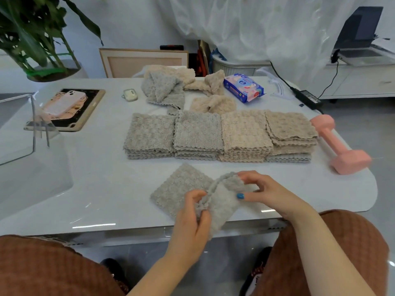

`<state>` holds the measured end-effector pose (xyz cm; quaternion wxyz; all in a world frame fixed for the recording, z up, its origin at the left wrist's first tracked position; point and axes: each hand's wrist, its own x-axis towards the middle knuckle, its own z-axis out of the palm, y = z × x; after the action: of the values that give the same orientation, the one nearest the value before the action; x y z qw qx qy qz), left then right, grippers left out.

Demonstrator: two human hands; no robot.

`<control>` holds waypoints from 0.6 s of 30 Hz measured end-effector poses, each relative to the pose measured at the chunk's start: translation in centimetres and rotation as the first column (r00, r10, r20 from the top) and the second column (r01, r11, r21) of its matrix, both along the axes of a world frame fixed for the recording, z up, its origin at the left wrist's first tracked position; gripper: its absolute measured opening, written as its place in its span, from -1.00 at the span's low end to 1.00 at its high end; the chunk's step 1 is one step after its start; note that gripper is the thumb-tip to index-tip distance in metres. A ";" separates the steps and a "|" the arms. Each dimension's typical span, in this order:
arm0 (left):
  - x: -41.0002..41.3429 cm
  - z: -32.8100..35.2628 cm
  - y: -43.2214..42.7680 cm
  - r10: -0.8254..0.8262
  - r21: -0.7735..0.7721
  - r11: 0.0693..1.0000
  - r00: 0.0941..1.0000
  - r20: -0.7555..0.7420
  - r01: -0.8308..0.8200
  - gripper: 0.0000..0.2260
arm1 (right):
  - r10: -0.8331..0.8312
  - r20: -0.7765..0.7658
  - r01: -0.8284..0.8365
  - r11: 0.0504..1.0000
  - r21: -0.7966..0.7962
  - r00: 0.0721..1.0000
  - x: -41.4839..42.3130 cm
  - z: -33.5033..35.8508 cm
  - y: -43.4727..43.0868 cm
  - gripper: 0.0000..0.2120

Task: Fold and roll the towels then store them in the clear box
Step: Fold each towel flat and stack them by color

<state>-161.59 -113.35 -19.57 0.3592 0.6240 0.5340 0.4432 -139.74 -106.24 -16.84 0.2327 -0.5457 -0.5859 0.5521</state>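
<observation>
Fingers (193,196) of left hand (190,223) curled; near end of raised fold of grey towel (179,186) is pinched. Fingers (249,175) of right hand (267,193) bent; far end of same fold is pinched against thumb. Towel is kept at near edge of white table (96,178), left part lying flat. Four stacks of folded towels (220,135) are set in row just behind. Clear box (21,129) is seen at table's left, well apart.

White table (106,167): pink dumbbell (339,144) at the right edge; blue wipes pack (243,88) and black power adapter (307,98) toward the far right corner; earbud case (130,94) near the far edge; pink-cased phone (64,102) lying on a tablet (89,107), far left. Beyond the table: potted plant (38,39), laptop (359,37).
</observation>
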 end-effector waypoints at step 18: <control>-10.1 -0.7 7.5 0.030 -0.339 0.918 0.889 -0.457 -0.206 -0.58 | 0.022 0.494 -0.080 0.992 0.096 0.869 -12.0 -2.4 5.8 -0.90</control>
<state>-171.66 -105.83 -20.23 0.3134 0.5929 0.7145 0.1994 -151.71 -100.45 -19.19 0.0916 -0.6386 -0.6703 0.3668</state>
